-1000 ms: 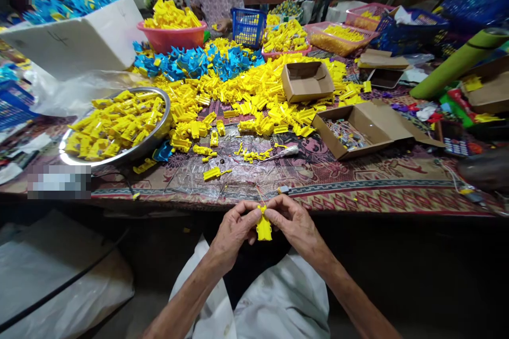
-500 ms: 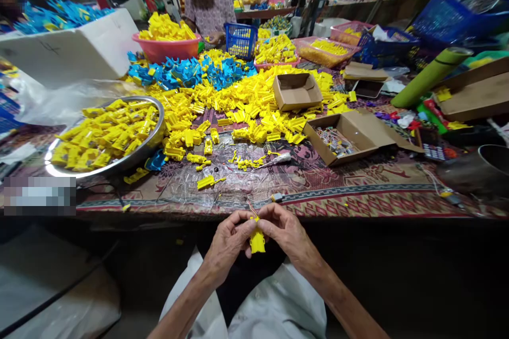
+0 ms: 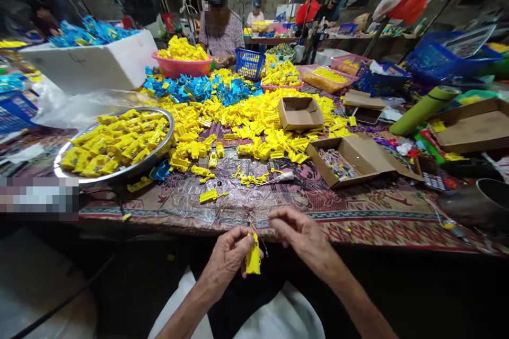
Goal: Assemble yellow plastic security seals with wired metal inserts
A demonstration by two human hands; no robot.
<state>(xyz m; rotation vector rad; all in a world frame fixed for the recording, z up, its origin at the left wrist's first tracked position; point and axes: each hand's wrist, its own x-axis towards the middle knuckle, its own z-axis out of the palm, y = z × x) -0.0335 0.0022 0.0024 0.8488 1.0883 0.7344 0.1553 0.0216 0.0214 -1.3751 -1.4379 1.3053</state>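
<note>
Yellow plastic part (image 3: 253,255), thin wires (image 3: 253,223), left hand (image 3: 226,257) gripping, right hand (image 3: 302,235) beside

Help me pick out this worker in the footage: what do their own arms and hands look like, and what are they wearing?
The left hand and right hand are bare, with no gloves or rings visible. The left forearm and right forearm show no sleeves. A dark garment shows between the arms, beside a white cloth at the lap.

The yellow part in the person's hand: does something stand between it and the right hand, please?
No solid thing stands between the right hand and the yellow part, which the left hand holds. Only thin wires from the part's top cross the small gap.
</note>
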